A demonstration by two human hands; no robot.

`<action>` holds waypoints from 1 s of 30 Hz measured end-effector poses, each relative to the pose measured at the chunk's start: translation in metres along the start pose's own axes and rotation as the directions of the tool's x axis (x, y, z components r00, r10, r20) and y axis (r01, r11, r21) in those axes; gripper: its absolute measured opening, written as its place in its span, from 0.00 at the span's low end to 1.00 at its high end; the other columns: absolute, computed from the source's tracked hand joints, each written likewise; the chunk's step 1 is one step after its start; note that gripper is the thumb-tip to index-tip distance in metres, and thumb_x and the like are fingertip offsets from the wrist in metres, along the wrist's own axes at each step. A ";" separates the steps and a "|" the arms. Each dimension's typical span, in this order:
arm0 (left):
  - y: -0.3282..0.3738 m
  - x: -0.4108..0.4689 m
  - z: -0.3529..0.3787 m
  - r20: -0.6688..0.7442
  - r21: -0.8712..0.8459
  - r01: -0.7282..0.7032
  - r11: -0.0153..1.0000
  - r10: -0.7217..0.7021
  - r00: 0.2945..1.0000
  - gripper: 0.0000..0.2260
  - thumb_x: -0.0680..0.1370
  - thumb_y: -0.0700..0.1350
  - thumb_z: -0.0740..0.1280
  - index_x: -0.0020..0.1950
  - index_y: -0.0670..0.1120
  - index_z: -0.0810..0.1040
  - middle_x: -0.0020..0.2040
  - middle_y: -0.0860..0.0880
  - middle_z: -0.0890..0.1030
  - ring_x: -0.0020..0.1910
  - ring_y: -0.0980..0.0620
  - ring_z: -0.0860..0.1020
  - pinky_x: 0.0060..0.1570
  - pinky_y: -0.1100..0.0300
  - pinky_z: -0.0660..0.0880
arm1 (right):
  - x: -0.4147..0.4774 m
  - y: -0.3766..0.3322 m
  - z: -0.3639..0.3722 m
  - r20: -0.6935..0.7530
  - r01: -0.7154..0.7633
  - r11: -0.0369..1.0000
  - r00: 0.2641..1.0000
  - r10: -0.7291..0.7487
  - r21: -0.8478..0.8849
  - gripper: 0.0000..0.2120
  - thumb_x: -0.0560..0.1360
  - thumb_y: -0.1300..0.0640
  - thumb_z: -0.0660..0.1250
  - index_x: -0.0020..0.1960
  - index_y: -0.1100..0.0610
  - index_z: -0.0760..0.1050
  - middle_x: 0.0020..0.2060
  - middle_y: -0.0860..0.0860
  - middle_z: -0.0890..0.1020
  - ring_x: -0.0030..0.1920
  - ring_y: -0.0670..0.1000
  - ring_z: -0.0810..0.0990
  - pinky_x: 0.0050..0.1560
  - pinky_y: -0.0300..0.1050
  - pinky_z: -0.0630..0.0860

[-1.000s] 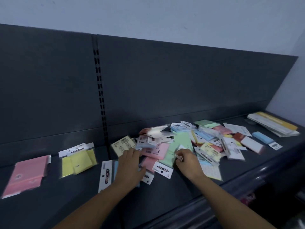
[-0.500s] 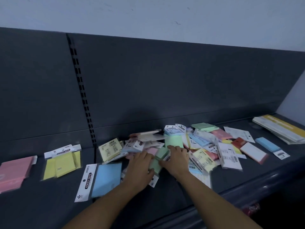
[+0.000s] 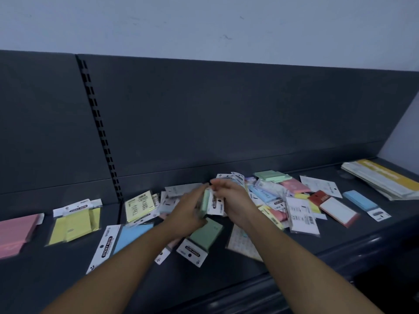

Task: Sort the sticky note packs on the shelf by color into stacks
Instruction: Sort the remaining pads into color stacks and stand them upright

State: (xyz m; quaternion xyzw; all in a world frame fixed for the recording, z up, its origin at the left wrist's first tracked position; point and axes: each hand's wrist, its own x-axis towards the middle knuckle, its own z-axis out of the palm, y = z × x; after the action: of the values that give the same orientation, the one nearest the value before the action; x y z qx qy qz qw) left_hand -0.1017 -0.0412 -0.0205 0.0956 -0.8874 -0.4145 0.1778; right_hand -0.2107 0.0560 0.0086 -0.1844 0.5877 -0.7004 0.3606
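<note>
A mixed pile of sticky note packs point(image 3: 274, 198) covers the middle of the dark shelf point(image 3: 353, 236). My left hand point(image 3: 186, 211) and my right hand point(image 3: 233, 200) are raised just above the pile and together grip a green pack point(image 3: 205, 202) held on edge between them. Another green pack point(image 3: 204, 239) lies flat on the shelf below my hands. Sorted to the left lie a blue pack point(image 3: 127, 239), a yellow stack point(image 3: 74, 223) and a pink stack point(image 3: 15, 234).
A loose yellow pack point(image 3: 138, 209) lies behind the blue one. A blue pad point(image 3: 360, 200) and a red-edged pad point(image 3: 335, 209) sit right of the pile. Flat white and yellow packages point(image 3: 383, 180) fill the far right. The shelf's back panel point(image 3: 226, 123) rises close behind.
Both hands have lifted off the pile, bringing a green pack up between them. A second green pack now lies uncovered on the shelf below.
</note>
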 end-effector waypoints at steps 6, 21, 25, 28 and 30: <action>0.006 -0.001 -0.017 0.064 0.071 0.226 0.972 -0.230 0.971 0.24 0.64 0.48 0.78 0.54 0.52 0.71 0.49 0.51 0.75 0.47 0.52 0.75 0.42 0.60 0.74 | -0.005 -0.007 -0.010 -0.031 -0.063 0.998 0.998 0.063 -0.002 0.09 0.75 0.67 0.62 0.46 0.56 0.77 0.37 0.52 0.80 0.35 0.50 0.78 0.33 0.42 0.75; -0.007 -0.077 -0.025 -0.343 -0.303 0.554 0.775 -0.631 0.696 0.20 0.66 0.44 0.75 0.50 0.51 0.67 0.47 0.51 0.79 0.42 0.54 0.79 0.33 0.63 0.76 | -0.004 0.050 0.002 0.311 0.282 0.133 0.878 0.364 -0.950 0.35 0.64 0.45 0.76 0.65 0.57 0.68 0.64 0.52 0.72 0.61 0.51 0.73 0.57 0.41 0.71; -0.007 -0.115 -0.042 -0.432 -0.506 0.524 0.685 -0.727 0.534 0.15 0.71 0.39 0.70 0.53 0.49 0.70 0.47 0.49 0.79 0.41 0.54 0.80 0.36 0.60 0.77 | -0.016 0.027 0.033 0.417 0.381 0.173 0.782 0.464 -0.908 0.21 0.66 0.46 0.75 0.52 0.57 0.76 0.48 0.48 0.78 0.45 0.46 0.76 0.41 0.39 0.72; -0.007 -0.150 -0.063 -0.500 -0.580 0.505 0.639 -0.769 0.399 0.17 0.69 0.39 0.73 0.56 0.43 0.72 0.47 0.48 0.79 0.44 0.51 0.79 0.39 0.60 0.76 | -0.030 0.013 0.077 0.549 0.346 0.460 0.709 0.442 -0.818 0.11 0.68 0.49 0.74 0.40 0.55 0.76 0.37 0.48 0.78 0.36 0.45 0.75 0.32 0.36 0.69; -0.005 -0.176 -0.080 -0.495 -0.672 0.415 0.613 -0.789 0.363 0.19 0.68 0.42 0.76 0.56 0.40 0.75 0.47 0.45 0.82 0.43 0.49 0.81 0.39 0.57 0.78 | -0.039 0.017 0.112 0.569 0.165 0.695 0.718 0.402 -0.700 0.07 0.71 0.53 0.72 0.41 0.57 0.78 0.38 0.53 0.79 0.35 0.50 0.76 0.31 0.38 0.70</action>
State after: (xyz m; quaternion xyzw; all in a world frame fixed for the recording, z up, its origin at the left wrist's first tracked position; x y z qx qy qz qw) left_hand 0.0918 -0.0449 -0.0189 0.5458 -0.5019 -0.5552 0.3766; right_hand -0.1032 0.0064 0.0254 -0.5113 0.6445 -0.2717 0.4993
